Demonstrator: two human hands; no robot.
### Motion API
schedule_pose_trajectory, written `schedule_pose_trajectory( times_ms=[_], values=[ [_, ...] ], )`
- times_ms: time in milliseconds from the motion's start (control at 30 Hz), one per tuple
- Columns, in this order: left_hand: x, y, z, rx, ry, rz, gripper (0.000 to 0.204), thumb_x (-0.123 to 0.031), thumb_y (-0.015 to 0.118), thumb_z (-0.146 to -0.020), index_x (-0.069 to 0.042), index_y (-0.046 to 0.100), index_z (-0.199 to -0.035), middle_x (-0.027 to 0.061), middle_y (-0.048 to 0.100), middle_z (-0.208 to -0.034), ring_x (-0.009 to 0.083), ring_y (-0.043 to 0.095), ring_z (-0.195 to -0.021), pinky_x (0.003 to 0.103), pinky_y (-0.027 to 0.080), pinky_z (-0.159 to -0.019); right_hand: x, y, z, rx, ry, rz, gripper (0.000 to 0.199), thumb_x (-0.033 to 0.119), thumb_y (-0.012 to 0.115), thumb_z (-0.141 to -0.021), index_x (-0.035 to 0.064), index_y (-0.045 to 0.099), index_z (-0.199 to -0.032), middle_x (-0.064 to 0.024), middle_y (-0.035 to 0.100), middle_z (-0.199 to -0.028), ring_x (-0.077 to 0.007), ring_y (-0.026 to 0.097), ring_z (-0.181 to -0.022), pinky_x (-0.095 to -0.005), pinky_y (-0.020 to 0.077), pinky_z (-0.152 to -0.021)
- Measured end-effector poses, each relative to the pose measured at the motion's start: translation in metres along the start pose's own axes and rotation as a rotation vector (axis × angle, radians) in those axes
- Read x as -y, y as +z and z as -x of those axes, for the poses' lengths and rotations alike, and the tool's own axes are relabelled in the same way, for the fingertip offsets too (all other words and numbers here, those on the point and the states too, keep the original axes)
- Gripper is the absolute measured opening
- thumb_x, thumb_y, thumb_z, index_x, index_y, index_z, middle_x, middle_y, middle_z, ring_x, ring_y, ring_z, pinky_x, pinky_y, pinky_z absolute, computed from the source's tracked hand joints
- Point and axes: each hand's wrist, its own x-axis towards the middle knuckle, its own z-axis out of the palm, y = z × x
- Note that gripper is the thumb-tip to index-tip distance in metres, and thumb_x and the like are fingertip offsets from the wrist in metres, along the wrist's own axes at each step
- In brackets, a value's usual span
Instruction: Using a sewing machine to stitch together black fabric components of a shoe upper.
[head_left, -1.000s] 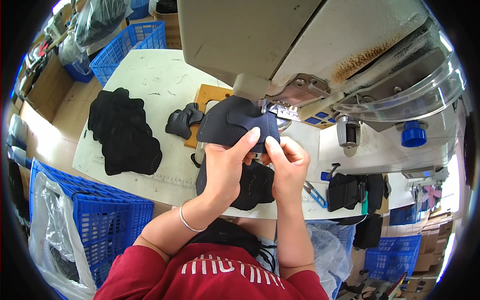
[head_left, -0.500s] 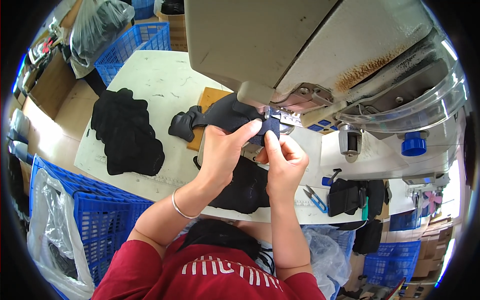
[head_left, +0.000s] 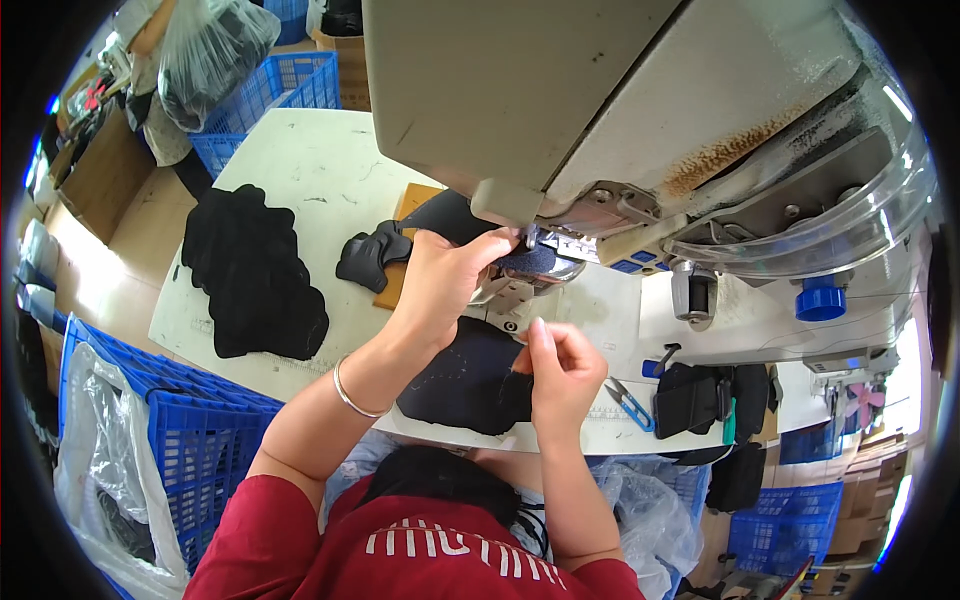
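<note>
My left hand [head_left: 445, 280] is closed on a black padded fabric piece [head_left: 445, 217], thumb by the presser foot of the sewing machine [head_left: 515, 110]. A dark blue strip [head_left: 530, 260] of that piece lies under the needle area, partly hidden by the machine head. Nearer to me, my right hand [head_left: 567, 375] has its fingers curled together at the right edge of a stack of black fabric pieces [head_left: 465, 385]. Whether something small is pinched there I cannot make out. A black shaped flap [head_left: 372, 252] lies left of the left hand, over a yellow-brown block [head_left: 392, 290].
A pile of black pieces [head_left: 255, 275] lies on the left of the white table [head_left: 310, 150]. Blue-handled snips [head_left: 630, 405] and a black phone-like object [head_left: 688, 405] sit to the right. Blue crates [head_left: 215, 450] stand at the left; a person carries a plastic bag [head_left: 215, 65] beyond.
My right hand has left the dark strip at the needle and come down toward me to the black stack. My left hand stays at the machine. The person's bag has shifted right.
</note>
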Motion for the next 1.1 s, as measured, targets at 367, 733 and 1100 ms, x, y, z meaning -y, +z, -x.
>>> schedule_pose_trajectory(
  times_ms=[367,733,1100],
  values=[
    [0.010,-0.013,-0.010,0.051,-0.052,-0.024,0.015,-0.005,0.059,-0.083,0.007,0.067,-0.081,-0.0010,0.050,-0.058,0.0059,0.037,-0.050,0.023,0.025,-0.047,-0.023,-0.017,0.037,-0.023,0.077,0.030,0.017,0.008,0.059,-0.091,-0.0019,0.063,-0.077,-0.0022,0.058,-0.059,-0.0058,0.051,-0.051,-0.0190,0.0385,-0.050],
    [0.015,-0.017,-0.012,0.071,-0.055,0.022,0.017,-0.006,0.061,-0.081,0.006,0.071,-0.090,-0.0012,0.056,-0.063,0.0032,0.036,-0.051,0.021,0.025,-0.048,-0.026,-0.018,0.046,0.032,0.098,0.012,0.013,0.007,0.061,-0.089,-0.0017,0.065,-0.080,-0.0013,0.060,-0.062,-0.0046,0.054,-0.056,-0.0188,0.0399,-0.053],
    [0.021,0.009,0.024,-0.145,-0.017,0.147,0.022,-0.014,0.063,-0.087,-0.001,0.064,-0.105,-0.0001,0.063,-0.100,0.0071,0.058,-0.087,0.023,0.047,-0.080,-0.017,-0.013,0.045,0.034,-0.010,0.072,0.010,0.006,0.063,-0.087,-0.0023,0.065,-0.081,-0.0032,0.062,-0.064,-0.0065,0.056,-0.058,-0.0208,0.0416,-0.054]
  ],
)
